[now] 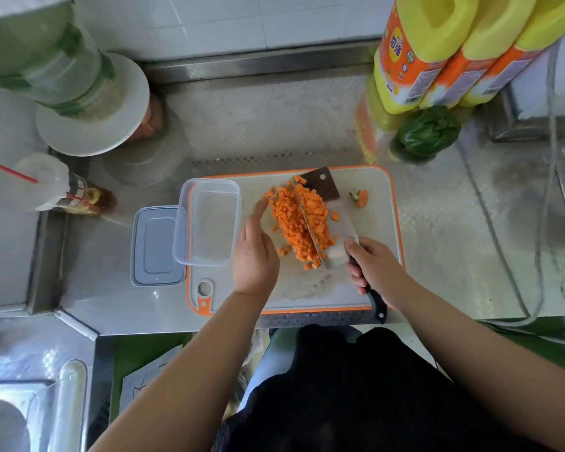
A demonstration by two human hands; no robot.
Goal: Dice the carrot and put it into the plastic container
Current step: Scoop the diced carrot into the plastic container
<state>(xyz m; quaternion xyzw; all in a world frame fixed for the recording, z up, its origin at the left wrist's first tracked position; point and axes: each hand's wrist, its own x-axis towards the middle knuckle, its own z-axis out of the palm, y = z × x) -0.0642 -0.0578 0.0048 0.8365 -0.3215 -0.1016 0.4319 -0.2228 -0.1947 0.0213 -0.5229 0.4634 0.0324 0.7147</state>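
Head view: diced carrot [302,223] was heaped on the cutting board [372,282], partly on the cleaver blade [330,223]. Right hand [377,269] was wrapped around the handle; left hand [255,252] was held flat, fingers straight, beside the heap. Plastic container [209,223] sat empty, overhanging the board edge. Likely risks: dice spilled during transfer, container tipped, fingers nicked.

Both forearms are bare from wrist to elbow, with no sleeve, watch or ring showing on the left hand [255,256] or the right hand [374,269]. Lower in view hangs a black garment [340,386], seemingly a loose, slightly sheer top or apron, over something pale blue-grey.
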